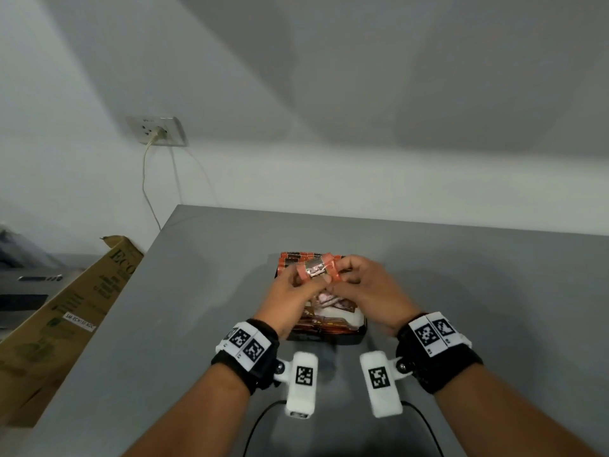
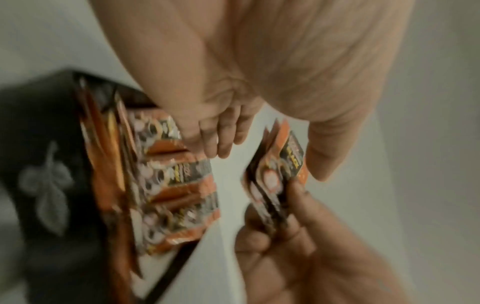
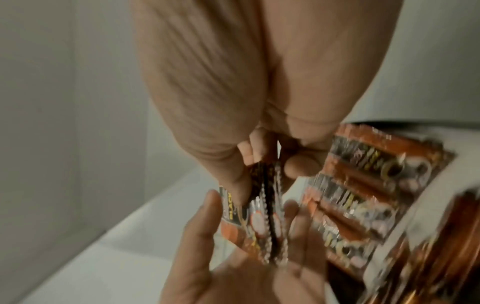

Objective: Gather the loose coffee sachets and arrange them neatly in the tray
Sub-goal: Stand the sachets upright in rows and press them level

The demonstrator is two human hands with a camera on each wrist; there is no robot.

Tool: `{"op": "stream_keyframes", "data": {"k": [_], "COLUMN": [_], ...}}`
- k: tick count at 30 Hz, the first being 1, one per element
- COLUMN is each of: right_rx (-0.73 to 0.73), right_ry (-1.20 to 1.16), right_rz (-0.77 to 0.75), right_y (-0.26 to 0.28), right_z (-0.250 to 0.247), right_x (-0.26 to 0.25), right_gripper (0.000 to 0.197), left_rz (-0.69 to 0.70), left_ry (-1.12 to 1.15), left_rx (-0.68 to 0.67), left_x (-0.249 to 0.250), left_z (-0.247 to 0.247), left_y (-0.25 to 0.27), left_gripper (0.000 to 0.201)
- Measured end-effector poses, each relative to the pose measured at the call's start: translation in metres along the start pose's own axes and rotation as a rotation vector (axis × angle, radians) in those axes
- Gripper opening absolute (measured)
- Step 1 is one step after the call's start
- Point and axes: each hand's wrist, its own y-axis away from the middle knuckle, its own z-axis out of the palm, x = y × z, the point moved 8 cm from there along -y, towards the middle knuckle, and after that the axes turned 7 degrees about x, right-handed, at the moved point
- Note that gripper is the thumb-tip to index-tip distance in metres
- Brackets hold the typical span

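Above the black tray on the grey desk, the left hand and right hand each keep a pinching grip on a small stack of sachets, squaring it. Next, likely: lower it beside the sachets already standing in the tray's far rows.

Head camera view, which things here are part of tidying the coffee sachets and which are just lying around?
Part of the job:
- small stack of orange-and-black foil coffee sachets, gripped between left hand and right hand
- black rectangular tray holding more sachets

Just lying about:
- brown cardboard box beside the grey table
- white wall socket with plugged-in cable
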Motion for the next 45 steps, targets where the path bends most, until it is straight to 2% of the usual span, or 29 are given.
{"op": "stream_keyframes", "data": {"k": [2, 4, 6, 7, 8, 10, 13, 15, 18, 20, 22, 25, 27, 29, 33, 35, 38, 40, 43, 45], "right_rx": [-0.033, 0.041, 0.151, 0.136, 0.071, -0.069, -0.088, -0.038, -0.039, -0.015, 0.087, 0.202, 0.172, 0.088, -0.03, 0.027, 0.142, 0.155, 0.085, 0.077], "right_ry": [-0.063, 0.101, 0.371, 0.438, 0.456, 0.5, 0.572, 0.538, 0.276, 0.082, -0.009, -0.164, -0.354, -0.454, -0.454, -0.467, -0.519, -0.495, -0.352, -0.104], "right_rz": [0.028, -0.021, -0.165, -0.237, -0.287, -0.351, -0.426, -0.392, -0.193, -0.105, -0.086, -0.011, 0.086, 0.177, 0.277, 0.285, 0.311, 0.308, 0.197, 0.054], "right_y": [0.004, 0.003, 0.004, 0.006, 0.008, 0.01, 0.007, 0.004, 0.004, 0.002, 0.0, -0.002, -0.002, 0.001, 0.01, 0.008, 0.005, 0.007, 0.01, 0.01], "right_z": [0.011, 0.01, 0.001, 0.001, 0.005, 0.015, 0.017, 0.011, 0.004, 0.003, -0.003, -0.016, -0.017, -0.008, 0.018, 0.016, -0.001, -0.007, 0.004, 0.014], "right_x": [0.0, -0.002, -0.013, -0.02, -0.025, -0.029, -0.032, -0.03, -0.019, -0.011, -0.007, -0.002, 0.0, 0.0, 0.007, 0.009, 0.008, 0.006, -0.004, -0.008], "right_gripper": [0.018, 0.022, 0.048, 0.067, 0.085, 0.097, 0.085, 0.081, 0.079, 0.06, 0.038, 0.023, 0.022, 0.023, 0.022, 0.022, 0.017, 0.016, 0.012, 0.015], "left_rz": [-0.174, -0.252, -0.233, -0.216, -0.187, -0.147, -0.138, -0.174, -0.148, -0.101, -0.075, -0.14, -0.138, -0.058, 0.064, 0.016, -0.134, -0.16, -0.161, -0.173], "left_ry": [0.347, 0.448, 0.498, 0.509, 0.482, 0.421, 0.421, 0.49, 0.497, 0.448, 0.414, 0.455, 0.435, 0.328, 0.202, 0.223, 0.389, 0.444, 0.366, 0.317], "left_rx": [-0.044, -0.004, -0.005, -0.021, -0.037, -0.064, -0.07, -0.025, 0.026, 0.012, 0.001, -0.01, -0.009, 0.007, 0.03, 0.03, 0.035, 0.021, -0.006, -0.024], "left_x": [-0.002, 0.0, 0.005, 0.007, 0.009, 0.01, 0.01, 0.008, 0.01, 0.011, 0.012, 0.008, 0.006, 0.007, 0.011, 0.008, 0.001, 0.001, 0.005, 0.004], "left_z": [0.015, 0.018, 0.018, 0.019, 0.019, 0.02, 0.019, 0.014, 0.004, 0.004, 0.004, 0.001, -0.002, -0.003, 0.002, 0.002, -0.004, -0.008, -0.002, 0.007], "left_y": [0.002, 0.004, 0.002, 0.003, 0.003, 0.005, 0.007, 0.008, 0.008, 0.008, 0.01, 0.011, 0.01, 0.009, 0.008, 0.007, 0.009, 0.01, 0.012, 0.015], "left_gripper": [0.046, 0.034, 0.031, 0.032, 0.031, 0.028, 0.026, 0.035, 0.037, 0.04, 0.039, 0.03, 0.032, 0.032, 0.047, 0.045, 0.026, 0.03, 0.046, 0.045]}}
